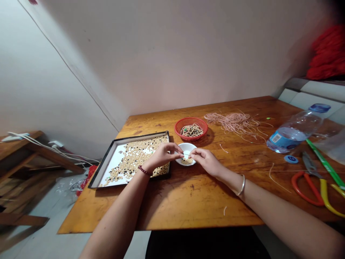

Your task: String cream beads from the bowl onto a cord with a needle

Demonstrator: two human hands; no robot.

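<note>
My left hand (163,155) and my right hand (205,160) meet over a small white bowl (186,147) of beads on the wooden table (188,194). Both hands pinch, fingertips nearly touching. A thin needle or thread (186,154) stretches between them. What the left fingers pinch is too small to name. A black-rimmed tray (107,158) with several tan and dark beads lies under and left of my left hand. Just behind the bowl stands a red basket (191,128) with strung beads.
A tangle of pink cord (234,122) lies at the back of the table. On the right lie a plastic water bottle (295,131) on its side, its blue cap (290,159), and scissors (312,183) with red and yellow handles. A low wooden bench (27,151) with cables stands at left.
</note>
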